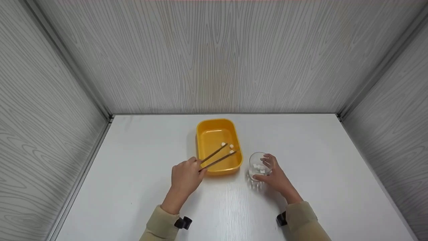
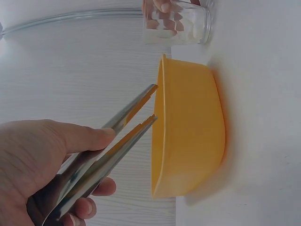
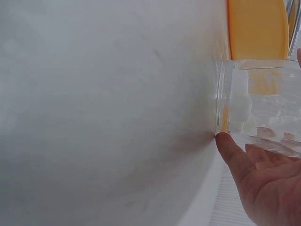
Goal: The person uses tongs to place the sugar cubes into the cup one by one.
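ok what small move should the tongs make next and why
Probably lower the tongs slightly toward one white piece: the left hand holds them open over the yellow tray, and in the head view that piece shows between their tips.

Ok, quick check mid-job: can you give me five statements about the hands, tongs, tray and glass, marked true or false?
1. The left grip holds the metal tongs. True.
2. The tongs' tips are pressed together. False: they stand apart.
3. Three white pieces show inside the yellow tray. True.
4. The glass stands inside the tray. False: it is beside the tray, on the table.
5. The right grip has thumb and fingers around the glass. True.
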Motion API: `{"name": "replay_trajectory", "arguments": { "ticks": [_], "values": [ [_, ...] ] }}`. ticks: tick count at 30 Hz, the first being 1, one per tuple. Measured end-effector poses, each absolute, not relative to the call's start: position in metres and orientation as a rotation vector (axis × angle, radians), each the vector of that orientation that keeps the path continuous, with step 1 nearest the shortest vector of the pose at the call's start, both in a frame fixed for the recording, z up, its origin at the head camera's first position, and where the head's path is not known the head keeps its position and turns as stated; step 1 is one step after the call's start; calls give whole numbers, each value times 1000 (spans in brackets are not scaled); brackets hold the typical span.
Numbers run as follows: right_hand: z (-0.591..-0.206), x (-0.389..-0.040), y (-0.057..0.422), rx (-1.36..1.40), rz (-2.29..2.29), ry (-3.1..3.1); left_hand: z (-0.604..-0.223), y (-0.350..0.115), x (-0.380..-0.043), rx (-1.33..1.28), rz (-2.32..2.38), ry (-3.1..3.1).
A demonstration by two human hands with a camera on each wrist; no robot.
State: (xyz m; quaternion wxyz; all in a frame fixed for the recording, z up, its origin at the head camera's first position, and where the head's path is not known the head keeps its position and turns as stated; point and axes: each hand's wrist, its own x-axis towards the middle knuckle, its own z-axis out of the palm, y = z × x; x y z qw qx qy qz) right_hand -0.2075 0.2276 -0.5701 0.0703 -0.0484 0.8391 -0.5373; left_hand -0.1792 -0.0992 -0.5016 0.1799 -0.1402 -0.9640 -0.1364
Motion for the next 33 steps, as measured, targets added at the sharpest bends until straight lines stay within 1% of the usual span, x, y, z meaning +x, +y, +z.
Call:
{"name": "replay_trajectory", "arguments": {
  "ticks": [15,25,33],
  "values": [
    [-572,-208,229,-149,-1596,2562,-510,-92,-193,-419,-277,-2808],
    [-575,-209,230,-159,-1701,2451,-514,-88,-199,-456,-208,-2824],
    [-572,-208,230,-137,-1633,2512,-517,-85,-204,-470,-166,-2863]
  ]
}}
